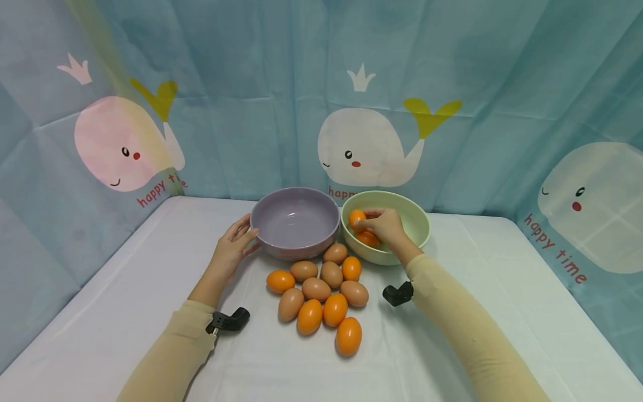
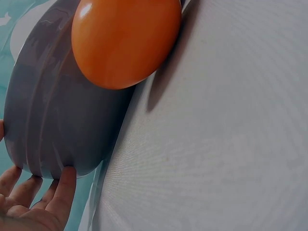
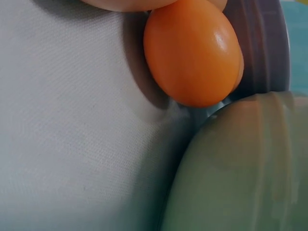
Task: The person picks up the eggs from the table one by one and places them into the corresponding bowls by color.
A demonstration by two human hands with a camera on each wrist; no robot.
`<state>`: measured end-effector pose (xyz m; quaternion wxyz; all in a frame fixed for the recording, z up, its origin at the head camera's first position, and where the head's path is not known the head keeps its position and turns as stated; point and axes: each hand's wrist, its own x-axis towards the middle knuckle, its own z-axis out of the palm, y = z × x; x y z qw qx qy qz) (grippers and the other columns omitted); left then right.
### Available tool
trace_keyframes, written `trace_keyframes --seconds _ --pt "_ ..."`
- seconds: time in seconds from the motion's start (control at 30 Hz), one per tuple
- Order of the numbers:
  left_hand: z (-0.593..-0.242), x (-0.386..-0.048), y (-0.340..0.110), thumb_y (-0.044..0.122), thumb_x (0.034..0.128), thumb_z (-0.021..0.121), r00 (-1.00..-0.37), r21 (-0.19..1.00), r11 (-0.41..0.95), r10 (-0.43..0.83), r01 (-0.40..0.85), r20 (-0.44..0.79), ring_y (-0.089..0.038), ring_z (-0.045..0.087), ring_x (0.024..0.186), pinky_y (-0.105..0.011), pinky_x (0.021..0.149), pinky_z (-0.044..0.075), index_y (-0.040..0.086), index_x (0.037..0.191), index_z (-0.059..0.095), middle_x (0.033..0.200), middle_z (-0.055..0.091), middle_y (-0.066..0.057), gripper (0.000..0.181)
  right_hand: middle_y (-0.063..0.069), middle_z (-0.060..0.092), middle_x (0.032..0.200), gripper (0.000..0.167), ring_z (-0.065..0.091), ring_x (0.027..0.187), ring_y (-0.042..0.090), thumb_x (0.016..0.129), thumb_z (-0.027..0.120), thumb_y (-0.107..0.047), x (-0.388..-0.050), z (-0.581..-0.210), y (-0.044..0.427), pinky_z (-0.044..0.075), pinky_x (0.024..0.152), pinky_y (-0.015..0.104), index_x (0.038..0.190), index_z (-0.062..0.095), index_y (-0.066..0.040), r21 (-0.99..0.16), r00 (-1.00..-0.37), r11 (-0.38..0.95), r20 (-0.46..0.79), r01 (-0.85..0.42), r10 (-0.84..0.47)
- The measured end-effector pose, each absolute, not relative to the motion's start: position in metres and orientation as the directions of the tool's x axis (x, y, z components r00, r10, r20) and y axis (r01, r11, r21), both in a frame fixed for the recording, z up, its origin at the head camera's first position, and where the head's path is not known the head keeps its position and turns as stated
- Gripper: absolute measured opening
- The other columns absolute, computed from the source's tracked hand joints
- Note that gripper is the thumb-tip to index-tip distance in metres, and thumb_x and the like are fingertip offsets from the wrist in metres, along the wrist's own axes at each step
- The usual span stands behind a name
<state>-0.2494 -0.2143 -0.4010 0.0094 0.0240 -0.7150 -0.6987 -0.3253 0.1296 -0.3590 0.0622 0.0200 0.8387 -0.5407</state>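
My left hand [image 1: 232, 245] rests against the left side of the purple bowl [image 1: 296, 251], its spread fingers [image 2: 65, 192] touching the outer wall. Inside the light green bowl [image 1: 419, 223], my right hand [image 1: 385, 226] pinches an orange egg [image 1: 357, 219] between thumb and fingers. Another orange egg [image 1: 368, 239] lies below it in that bowl. In front of both bowls is a cluster of several brown eggs [image 1: 316, 290] and several orange eggs [image 1: 335, 310]. The right wrist view does not show the right hand; an orange egg [image 3: 192, 53] fills its upper middle.
The bowls stand side by side at the back of the white-covered table [image 1: 412, 357]. Behind them hangs a blue curtain [image 1: 251, 111] printed with whales. One orange egg [image 1: 349, 336] lies nearest the front of the cluster.
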Motion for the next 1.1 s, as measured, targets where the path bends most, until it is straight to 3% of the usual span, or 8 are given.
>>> trace_keyframes --seconds 0.33,0.63,0.9,1.1 --pt "-0.4039 -0.2508 -0.2161 0.028 0.1025 0.056 -0.999 0.999 0.026 -0.042 -0.018 -0.017 -0.023 0.029 0.151 -0.041 0.114 0.043 0.017 0.16 0.02 0.168 0.019 -0.003 0.069 0.022 0.062 0.134 0.048 0.061 0.119 0.029 0.087 0.076 -0.011 -0.3261 -0.3616 0.1281 0.057 0.1 0.035 0.131 0.061 0.002 -0.893 -0.988 0.446 -0.12 0.062 -0.102" --pt "-0.4034 -0.2503 -0.2155 0.027 0.1022 0.056 -0.998 0.999 0.029 -0.055 -0.018 -0.016 -0.024 0.031 0.15 -0.039 0.113 0.045 0.017 0.16 0.021 0.167 0.02 -0.004 0.068 0.018 0.062 0.135 0.049 0.065 0.108 0.025 0.086 0.078 -0.014 -0.3276 -0.3633 0.1281 0.059 0.094 0.029 0.131 0.063 0.0 -0.858 -0.984 0.506 -0.151 0.082 -0.096" --pt "-0.4043 -0.2517 -0.2156 0.027 0.1027 0.055 -0.999 0.999 0.031 -0.049 -0.014 -0.012 -0.024 0.032 0.15 -0.038 0.112 0.045 0.017 0.16 0.021 0.167 0.02 -0.003 0.068 0.018 0.059 0.139 0.049 0.056 0.122 0.027 0.085 0.078 -0.016 -0.3268 -0.3627 0.1291 0.054 0.102 0.033 0.129 0.064 0.0 -0.831 -0.979 0.548 -0.179 0.097 -0.097" --pt "-0.4031 -0.2514 -0.2154 0.025 0.1033 0.054 -0.999 1.0 0.03 -0.043 -0.01 -0.009 -0.024 0.031 0.15 -0.037 0.111 0.045 0.016 0.16 0.02 0.167 0.02 -0.003 0.066 0.019 0.059 0.138 0.047 0.057 0.117 0.025 0.085 0.079 -0.015 -0.3274 -0.3629 0.1296 0.054 0.101 0.031 0.127 0.065 0.002 -0.82 -0.979 0.567 -0.171 0.081 -0.107"
